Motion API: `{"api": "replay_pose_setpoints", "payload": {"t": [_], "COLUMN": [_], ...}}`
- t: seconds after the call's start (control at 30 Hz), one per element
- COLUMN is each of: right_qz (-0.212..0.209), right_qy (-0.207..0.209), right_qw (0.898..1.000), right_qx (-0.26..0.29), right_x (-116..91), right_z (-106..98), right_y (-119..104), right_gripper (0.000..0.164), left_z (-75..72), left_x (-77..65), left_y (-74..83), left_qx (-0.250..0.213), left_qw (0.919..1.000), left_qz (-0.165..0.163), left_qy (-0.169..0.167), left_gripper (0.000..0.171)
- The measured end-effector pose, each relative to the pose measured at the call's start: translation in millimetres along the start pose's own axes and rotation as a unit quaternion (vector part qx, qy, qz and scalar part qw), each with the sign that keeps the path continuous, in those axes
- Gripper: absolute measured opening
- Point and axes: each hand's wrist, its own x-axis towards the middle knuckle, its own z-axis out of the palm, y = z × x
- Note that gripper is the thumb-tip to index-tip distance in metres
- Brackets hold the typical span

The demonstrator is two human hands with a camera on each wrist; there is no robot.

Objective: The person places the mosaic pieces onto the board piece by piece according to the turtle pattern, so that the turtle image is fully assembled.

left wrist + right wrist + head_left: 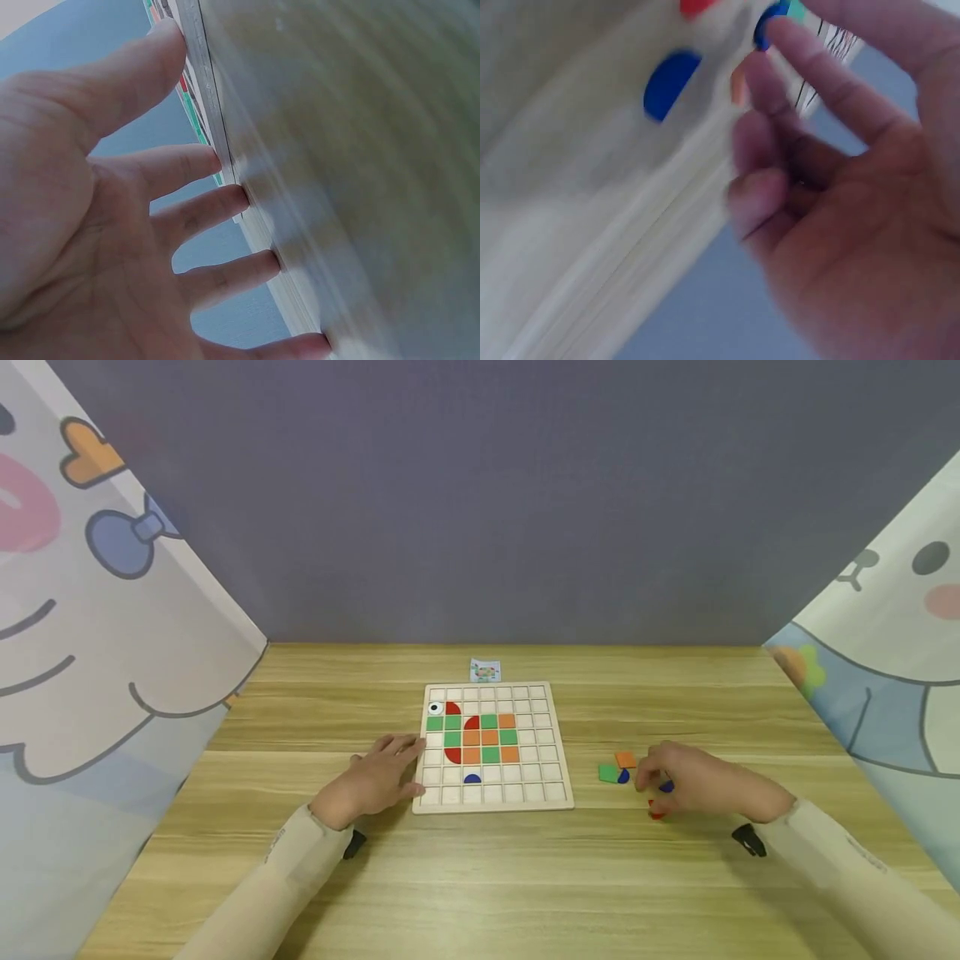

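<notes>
A wooden grid board (561, 760) lies on the table, with green, orange and red pieces set in its cells. A white eye piece (436, 708) sits at its upper left, and a blue half-round piece (472, 779) near its bottom. My left hand (378, 779) rests spread along the board's left edge, fingertips at the rim. To the right of the board, my right hand (692, 779) hovers low over loose pieces, index finger extended and other fingers bent, with nothing seen in its grip. Below it lie a blue half-round piece (671, 84) and a red piece (656, 811).
Beside the right fingertips lie a green square (608, 773), an orange square (626, 760) and another blue piece (623, 776). A small pattern card (485, 671) lies behind the board. A grey panel (510, 510) stands at the table's back; cartoon-printed cloth (150, 635) hangs at both sides.
</notes>
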Motion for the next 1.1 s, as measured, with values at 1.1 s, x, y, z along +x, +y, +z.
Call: {"api": "replay_pose_setpoints", "payload": {"t": [1.1], "right_qz": [-0.057], "right_qy": [0.13], "right_qw": [0.989], "right_qx": [-0.039], "right_x": [9.7], "right_z": [24.7], "right_y": [-24.2], "right_gripper": [0.028], "left_z": [0.8], "left_x": [-0.2], "left_y": [-0.9], "left_qx": [0.0], "left_qw": [1.0], "left_qz": [0.0], "left_qy": [0.002], "left_gripper": [0.069]}}
